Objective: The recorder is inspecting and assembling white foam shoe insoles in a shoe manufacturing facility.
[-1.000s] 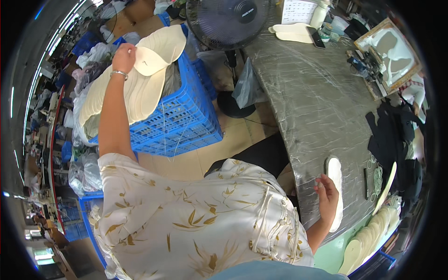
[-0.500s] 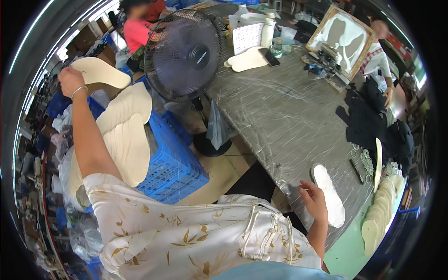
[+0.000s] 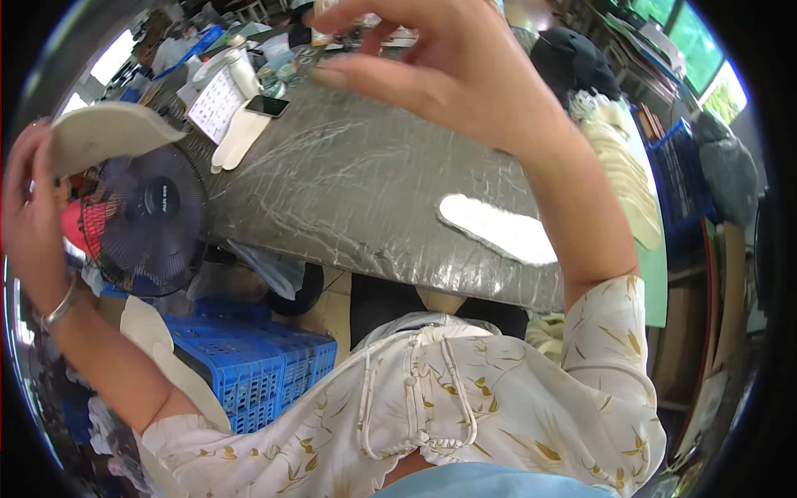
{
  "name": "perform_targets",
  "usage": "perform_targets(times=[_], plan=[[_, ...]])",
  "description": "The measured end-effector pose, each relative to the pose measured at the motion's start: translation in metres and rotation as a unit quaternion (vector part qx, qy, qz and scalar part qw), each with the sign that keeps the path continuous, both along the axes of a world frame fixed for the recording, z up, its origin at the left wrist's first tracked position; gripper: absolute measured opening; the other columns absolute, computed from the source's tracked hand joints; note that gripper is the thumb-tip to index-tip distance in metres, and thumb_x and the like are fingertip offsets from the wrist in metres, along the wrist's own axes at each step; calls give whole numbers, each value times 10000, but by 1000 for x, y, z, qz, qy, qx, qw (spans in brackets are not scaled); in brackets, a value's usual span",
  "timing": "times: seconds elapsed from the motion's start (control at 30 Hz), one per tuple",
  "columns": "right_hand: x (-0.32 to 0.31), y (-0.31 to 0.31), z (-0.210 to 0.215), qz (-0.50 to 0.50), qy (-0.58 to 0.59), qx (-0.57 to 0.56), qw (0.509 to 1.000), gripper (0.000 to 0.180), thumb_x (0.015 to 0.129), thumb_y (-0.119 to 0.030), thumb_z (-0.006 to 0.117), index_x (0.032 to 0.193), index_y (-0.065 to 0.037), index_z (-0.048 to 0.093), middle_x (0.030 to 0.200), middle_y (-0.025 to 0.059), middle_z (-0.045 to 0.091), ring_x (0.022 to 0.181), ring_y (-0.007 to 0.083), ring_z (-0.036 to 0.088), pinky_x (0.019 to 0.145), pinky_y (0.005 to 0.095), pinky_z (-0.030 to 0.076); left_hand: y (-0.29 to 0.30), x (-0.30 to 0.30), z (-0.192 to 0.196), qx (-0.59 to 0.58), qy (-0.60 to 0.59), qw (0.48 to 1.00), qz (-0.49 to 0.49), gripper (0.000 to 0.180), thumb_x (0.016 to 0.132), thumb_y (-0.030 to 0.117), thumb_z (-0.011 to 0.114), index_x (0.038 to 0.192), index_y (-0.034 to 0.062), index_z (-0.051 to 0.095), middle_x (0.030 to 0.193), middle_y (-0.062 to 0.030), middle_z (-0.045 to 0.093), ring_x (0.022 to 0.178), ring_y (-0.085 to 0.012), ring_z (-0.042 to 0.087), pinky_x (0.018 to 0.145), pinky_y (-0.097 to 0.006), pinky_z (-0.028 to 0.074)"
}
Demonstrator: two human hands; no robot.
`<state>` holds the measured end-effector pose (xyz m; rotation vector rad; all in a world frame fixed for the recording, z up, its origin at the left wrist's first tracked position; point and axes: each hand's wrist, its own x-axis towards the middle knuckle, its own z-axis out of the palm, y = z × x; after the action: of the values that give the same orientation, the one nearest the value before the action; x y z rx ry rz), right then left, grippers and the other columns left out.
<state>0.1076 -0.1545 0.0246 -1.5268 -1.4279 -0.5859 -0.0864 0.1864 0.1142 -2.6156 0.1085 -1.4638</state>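
Two hands raised, left hand [image 3: 33, 199] gripping pale insole [image 3: 108, 133], right hand [image 3: 448, 75] empty, half-curled

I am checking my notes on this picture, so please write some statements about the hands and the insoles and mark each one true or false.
1. The left hand holds a pale insole raised up. True.
2. The right hand grips a second insole. False: it is raised with fingers spread and holds nothing.
3. A white insole lies flat on the grey table. True.
4. The blue crate stands on the table. False: it is on the floor, at the person's left.
5. A dark fan stands near the left hand. True.
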Motion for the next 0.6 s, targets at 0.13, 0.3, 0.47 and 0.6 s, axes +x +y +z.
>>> perform_targets(times=[0.13,0.3,0.47,0.6], plan=[[-28,-48,56,-22,51,-178,982,279,795,-120,651,983,82,614,829,255,642,763,350,651,704,384,522,-132,106,-63,-122,64,948,-286,120,921,39,554,1003,-22,618,1082,-80,622,998,-142,564,872,-253,438],[3,-107,24,-147,-1,-227,963,181,777,-93,601,711,73,627,664,247,616,646,370,641,597,404,506,-237,177,-128,-181,84,898,-392,176,897,-12,564,1069,-13,607,1121,-90,613,937,-97,570,747,-209,439],[-8,-171,26,-274,86,-360,888,134,774,-87,590,804,43,613,663,181,617,616,287,623,588,354,488,-298,232,-192,-373,127,705,-589,615,859,335,655,1331,21,417,1298,-132,494,1090,-192,536,878,-304,433],[-5,-199,25,-207,192,-135,950,157,807,-51,657,916,44,596,690,76,645,601,92,586,554,241,469,-283,249,-304,-561,414,504,-510,1132,677,747,623,1466,70,176,1421,-207,339,1279,-317,409,1015,-437,366]])
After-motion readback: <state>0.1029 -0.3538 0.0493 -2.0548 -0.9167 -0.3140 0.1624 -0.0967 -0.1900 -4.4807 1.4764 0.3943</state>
